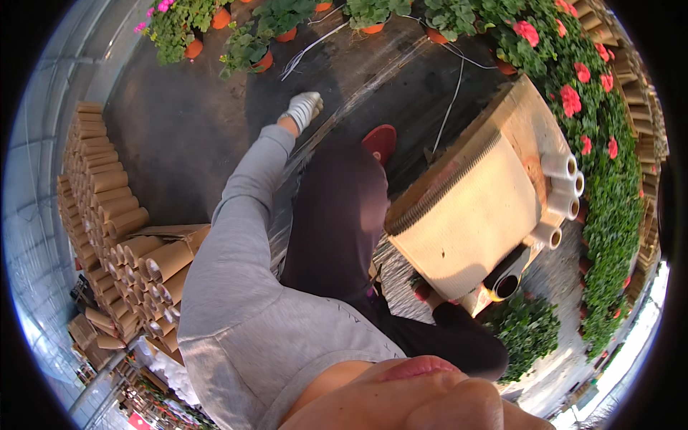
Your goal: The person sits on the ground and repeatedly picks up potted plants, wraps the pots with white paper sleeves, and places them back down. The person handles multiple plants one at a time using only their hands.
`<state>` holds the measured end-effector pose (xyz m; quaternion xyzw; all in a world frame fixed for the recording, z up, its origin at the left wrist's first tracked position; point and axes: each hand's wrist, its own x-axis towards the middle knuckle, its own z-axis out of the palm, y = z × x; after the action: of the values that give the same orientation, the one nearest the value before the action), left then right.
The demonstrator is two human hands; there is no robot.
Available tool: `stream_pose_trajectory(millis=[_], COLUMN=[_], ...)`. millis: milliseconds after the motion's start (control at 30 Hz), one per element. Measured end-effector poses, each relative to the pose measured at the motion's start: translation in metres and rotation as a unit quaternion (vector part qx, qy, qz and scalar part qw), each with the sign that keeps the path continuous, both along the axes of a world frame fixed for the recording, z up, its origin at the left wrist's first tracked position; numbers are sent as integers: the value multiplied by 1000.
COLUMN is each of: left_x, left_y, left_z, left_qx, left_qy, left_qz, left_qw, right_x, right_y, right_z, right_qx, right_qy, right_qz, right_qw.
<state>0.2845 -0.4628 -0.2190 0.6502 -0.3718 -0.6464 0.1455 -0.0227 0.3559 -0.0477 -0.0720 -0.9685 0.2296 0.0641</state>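
Note:
My left hand (305, 110), in a pale striped glove, hangs over the dark ground cover (177, 145). Its fingers look curled in, and nothing shows in them. Out of view is my right hand. To the right of my leg stands a low wooden stand (524, 115) with a ribbed tan sheet, likely corrugated cardboard (467, 215), over it. Several clear film rolls (559, 165) lie at its far right side. A dark cylindrical object with a yellow rim (504, 285) sits near its lower right corner.
Stacked cardboard tubes (121, 201) stand on the left. Potted plants with orange pots (263, 62) line the top. A bed of pink-flowered plants (607, 215) runs down the right. Loose white twine (317, 45) lies on the floor. A leafy plant (524, 333) stands at lower right.

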Motion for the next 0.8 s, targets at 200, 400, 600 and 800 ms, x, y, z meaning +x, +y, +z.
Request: stream_pose_trajectory(millis=[200, 400, 600, 800], left_x=[55, 77, 86, 32], left_y=[-137, -193, -117, 5], left_z=[-30, -34, -2, 174], left_qx=[22, 53, -101, -107], left_qy=[190, 217, 355, 390], left_qz=[445, 603, 496, 93], left_qw=[875, 766, 786, 910], right_x=[-14, -29, -22, -13], right_y=[-20, -15, -27, -177], right_z=[51, 80, 143, 181], right_qx=[45, 66, -7, -234], right_qy=[-17, -15, 74, 109], right_qz=[-16, -35, -38, 110], right_qw=[999, 997, 996, 960])
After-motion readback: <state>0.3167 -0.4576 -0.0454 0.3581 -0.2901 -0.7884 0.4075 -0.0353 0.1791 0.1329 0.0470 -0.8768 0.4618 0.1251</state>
